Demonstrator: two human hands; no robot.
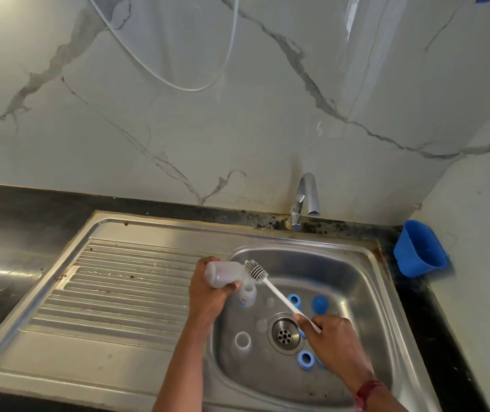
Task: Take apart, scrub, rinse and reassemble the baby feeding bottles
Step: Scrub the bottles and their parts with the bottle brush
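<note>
A: Which way is the bottle lying from the brush?

B: The left hand point(208, 292) is gripping the clear bottle point(223, 273) round its body, over the left edge of the sink point(339, 269). The bottle is lying nearly level, base pointing left and mouth pointing right, toward the basin.

A: And the brush?

B: The right hand point(330, 334) is pinching the far end of the white brush point(281, 295), thumb on top of the handle. The handle is running up and leftward from that hand, so the bristle head is sitting just beside the bottle's mouth, seemingly outside it.

A: So the two axes are not lining up?

B: Not quite. The handle is slanting across the bottle's long axis. In my judgement one of them is going to need swinging round before the head goes in straight. The left hand is the nearer to the mouth.

A: What is lying around them?

B: A second bottle point(248, 295) is sitting in the basin just below the held one's mouth. One blue ring point(294, 301), another blue ring point(305, 358), a blue cap point(320, 304) and a white ring point(243, 340) are lying around the drain point(284, 334). The tap point(306, 197) is standing behind, with no water visibly running, and a blue tub point(420, 248) is sitting at the right on the dark tabletop point(15, 209).

A: Is anything standing in the way?

B: Possibly only the second bottle, if the brush head is dipping low.
</note>
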